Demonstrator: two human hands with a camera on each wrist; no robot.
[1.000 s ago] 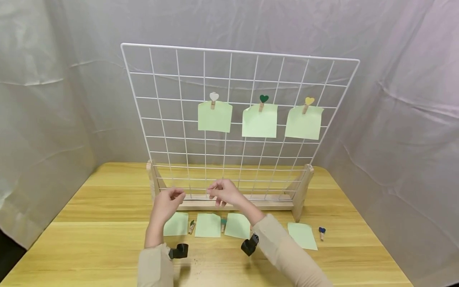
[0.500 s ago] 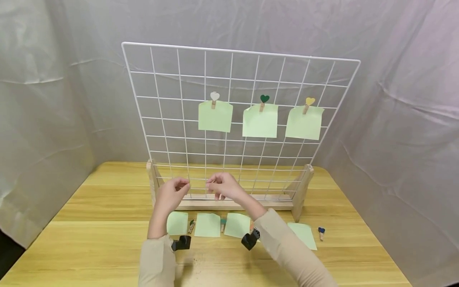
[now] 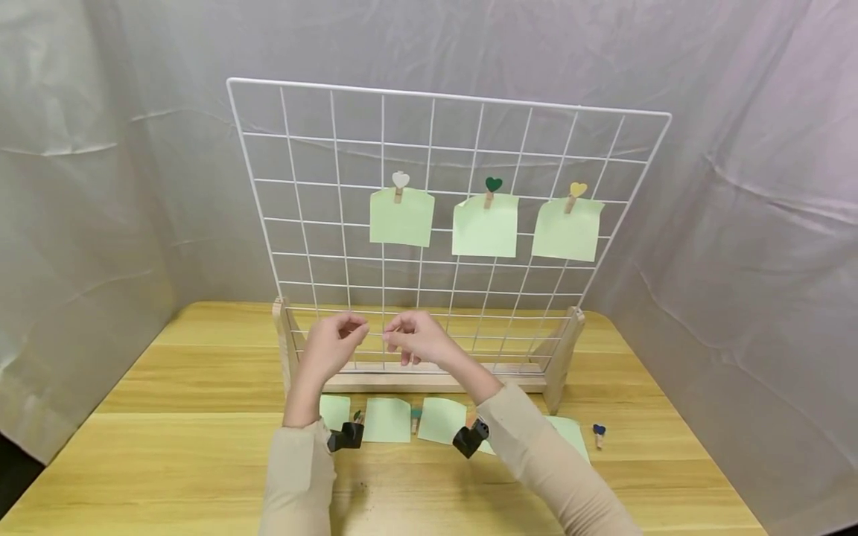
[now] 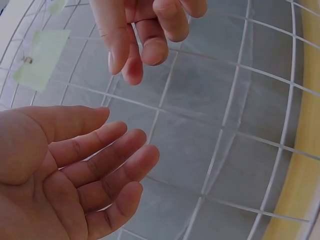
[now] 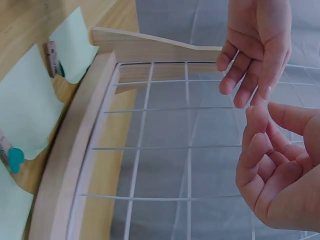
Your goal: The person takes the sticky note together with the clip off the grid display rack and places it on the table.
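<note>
Both hands hover in front of the lower part of a white wire grid, facing each other with a small gap between them in the head view. My left hand has its thumb and fingers loosely bent; in the left wrist view its palm shows with nothing in it. Opposite it, my right hand has relaxed, bent fingers, and the right wrist view shows no object between thumb and forefinger. On the grid hang three pale green notes, under a white heart clip, a dark green heart clip and a yellow heart clip.
Wooden feet and a crossbar support the grid. Before it, several green notes lie in a row on the wooden table, with a teal clip between two. A blue heart clip lies at the right. Grey cloth hangs behind.
Both hands have risen in the head view. The left hand has also moved right, narrowing the gap to the right hand. The hanging notes and clips stay as they were.
</note>
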